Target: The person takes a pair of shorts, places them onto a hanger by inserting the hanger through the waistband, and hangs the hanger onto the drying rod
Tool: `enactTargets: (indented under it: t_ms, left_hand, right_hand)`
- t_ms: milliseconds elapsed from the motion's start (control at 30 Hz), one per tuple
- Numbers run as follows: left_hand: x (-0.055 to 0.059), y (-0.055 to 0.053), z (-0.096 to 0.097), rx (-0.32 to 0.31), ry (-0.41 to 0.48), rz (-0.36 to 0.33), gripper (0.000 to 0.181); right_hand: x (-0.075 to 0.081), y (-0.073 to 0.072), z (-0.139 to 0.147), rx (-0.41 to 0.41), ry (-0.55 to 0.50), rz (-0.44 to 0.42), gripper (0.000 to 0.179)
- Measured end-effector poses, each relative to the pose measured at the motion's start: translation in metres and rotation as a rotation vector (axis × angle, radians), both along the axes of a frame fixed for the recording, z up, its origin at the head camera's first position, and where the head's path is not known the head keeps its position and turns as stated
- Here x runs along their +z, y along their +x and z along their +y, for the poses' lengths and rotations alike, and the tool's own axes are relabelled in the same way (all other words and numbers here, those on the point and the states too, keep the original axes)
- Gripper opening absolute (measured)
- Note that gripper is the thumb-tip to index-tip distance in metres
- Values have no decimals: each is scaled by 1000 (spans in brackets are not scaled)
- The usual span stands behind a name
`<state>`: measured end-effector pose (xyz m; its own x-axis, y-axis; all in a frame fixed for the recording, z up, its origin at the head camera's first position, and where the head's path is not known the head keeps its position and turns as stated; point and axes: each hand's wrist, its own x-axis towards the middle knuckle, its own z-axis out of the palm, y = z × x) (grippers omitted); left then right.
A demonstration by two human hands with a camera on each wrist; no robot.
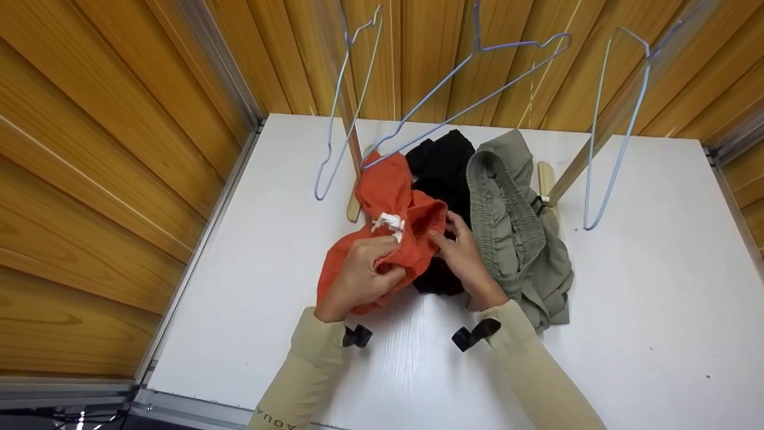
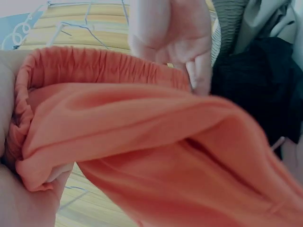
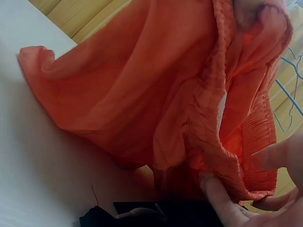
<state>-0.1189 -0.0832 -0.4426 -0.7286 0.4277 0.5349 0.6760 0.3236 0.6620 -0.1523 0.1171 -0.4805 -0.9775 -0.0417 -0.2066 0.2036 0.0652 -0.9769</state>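
Gripping an orange garment point(image 1: 385, 179) by its ruched, gaping waistband point(image 2: 104, 68) — both hands point(image 1: 362, 273) point(image 1: 465, 257).

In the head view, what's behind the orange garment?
Black clothing shows past the right side of the orange garment, and a wooden foot past its left. How far either continues behind it is covered.

Wire hangers point(image 1: 476, 48), black garment point(image 1: 450, 156), grey-green garment point(image 1: 528, 224), white table point(image 1: 644, 286)

Left hand point(image 1: 364, 273) and right hand point(image 1: 465, 257) both pinch, forearms point(image 1: 305, 367) angled inward.
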Motion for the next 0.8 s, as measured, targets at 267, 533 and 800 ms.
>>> enactTargets:
  t_ms: [267,533,800]
  left_hand:
    - [17,10,-2,-69,-40,-5,8]
    - [29,16,-6,-140,-3,-1,11]
    - [41,16,-17,-124,59,6,11]
  right_hand:
    - [1,-2,6,-4,40,37,63]
    - [5,-2,15,-69,58,91,50]
    - [29,4,29,-259,-43,104,33]
